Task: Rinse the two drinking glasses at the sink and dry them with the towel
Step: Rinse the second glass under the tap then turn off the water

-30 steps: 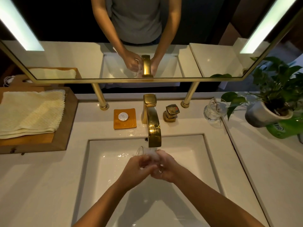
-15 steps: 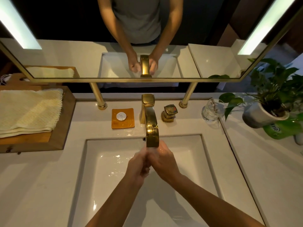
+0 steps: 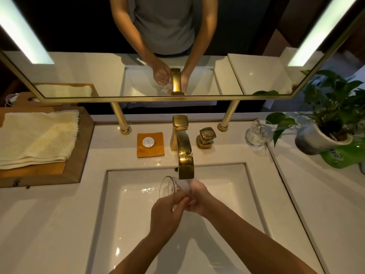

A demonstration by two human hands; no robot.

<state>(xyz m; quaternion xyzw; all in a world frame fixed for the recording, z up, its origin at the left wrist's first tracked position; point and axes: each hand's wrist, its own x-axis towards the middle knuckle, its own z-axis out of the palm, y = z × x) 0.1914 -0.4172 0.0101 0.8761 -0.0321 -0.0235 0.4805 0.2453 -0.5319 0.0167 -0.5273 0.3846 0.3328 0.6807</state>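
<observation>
Glass [image 3: 173,187] shows again under the faucet [image 3: 185,161], rim tipped toward nine o'clock; my left hand [image 3: 167,212] and right hand [image 3: 197,194] both curl round it, still rinsing. Second glass [image 3: 256,135] waits at two o'clock.

Layout at the sink, with one glass under the spout and one on the counter

The faucet [image 3: 184,151] stood behind the sink basin [image 3: 128,214], its spout reaching forward over it. The faucet handle [image 3: 205,137] was just to its right and the soap dish [image 3: 150,144], with a soap [image 3: 147,142] on it, to its left. Under the spout, the left hand [image 3: 166,214] and right hand [image 3: 199,196] held a tilted drinking glass [image 3: 173,187] between them over the basin. Far left, a folded towel [image 3: 37,137] lay on a wooden tray [image 3: 75,167]. Far right, the second glass [image 3: 256,135] stood on the counter [image 3: 49,224], near a potted plant [image 3: 324,135]. The mirror [image 3: 79,76] hung behind.
</observation>
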